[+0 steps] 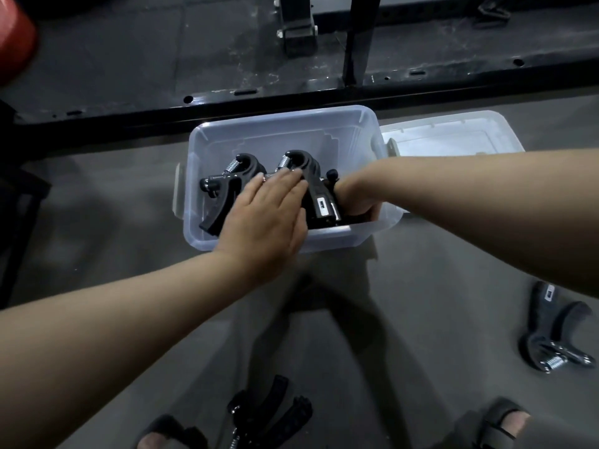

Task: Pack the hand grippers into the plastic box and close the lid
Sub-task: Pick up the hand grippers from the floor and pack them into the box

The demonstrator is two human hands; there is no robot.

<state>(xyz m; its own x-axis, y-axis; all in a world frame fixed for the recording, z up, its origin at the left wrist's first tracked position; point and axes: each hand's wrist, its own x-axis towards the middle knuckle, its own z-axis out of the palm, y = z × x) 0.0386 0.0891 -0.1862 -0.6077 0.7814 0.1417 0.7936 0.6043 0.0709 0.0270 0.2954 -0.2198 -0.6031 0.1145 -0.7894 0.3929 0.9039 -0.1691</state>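
A clear plastic box stands open on the grey floor. Inside it lie several black hand grippers with steel springs; one at the left, another in the middle. My left hand lies flat with straight fingers on the grippers in the box. My right hand reaches down into the box's right side and its fingers curl round a gripper there; the fingertips are hidden. The clear lid lies flat on the floor to the right of the box.
Another black hand gripper lies on the floor at the right, and one near the bottom between two sandalled feet. A black metal frame rail runs behind the box. A red object sits top left.
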